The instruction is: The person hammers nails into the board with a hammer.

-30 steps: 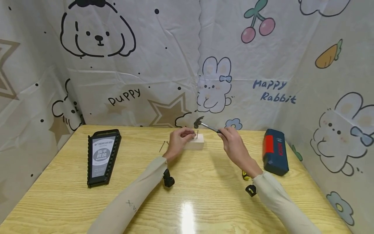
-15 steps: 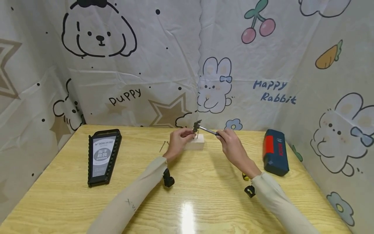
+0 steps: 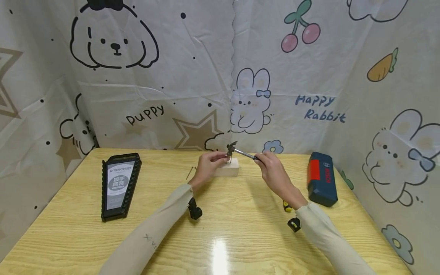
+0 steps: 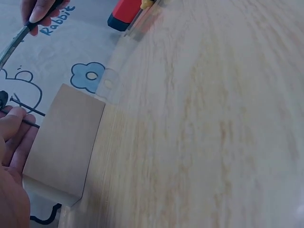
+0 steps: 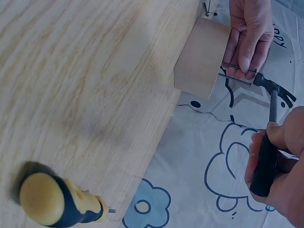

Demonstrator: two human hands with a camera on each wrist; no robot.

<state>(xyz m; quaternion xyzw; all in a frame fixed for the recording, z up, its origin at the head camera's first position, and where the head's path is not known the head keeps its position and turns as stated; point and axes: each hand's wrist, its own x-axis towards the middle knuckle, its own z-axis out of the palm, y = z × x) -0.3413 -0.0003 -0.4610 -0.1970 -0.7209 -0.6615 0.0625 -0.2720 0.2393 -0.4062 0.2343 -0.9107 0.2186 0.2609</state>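
Note:
A pale wooden block (image 3: 227,170) lies near the table's back edge. Two nails stand up from its top; the left hand (image 3: 207,167) pinches one nail (image 5: 237,67) between thumb and fingers. Beside it the other nail (image 5: 236,79) stands untouched by the fingers. The right hand (image 3: 276,173) grips the dark handle of a claw hammer (image 3: 243,153). In the right wrist view the hammer's head (image 5: 261,80) is at the top of the pinched nail; whether they touch is hard to tell.
Loose nails (image 3: 190,173) lie left of the block. A black wrench-set holder (image 3: 120,185) is at the left, a blue and red case (image 3: 322,179) at the right. A yellow and black screwdriver (image 5: 64,202) lies near the right forearm. Printed cloth (image 3: 192,76) hangs behind the table.
The right hand has brought the hammer head down from above the block to the nail top. The left hand keeps its pinch on the nail. The head view has shifted slightly.

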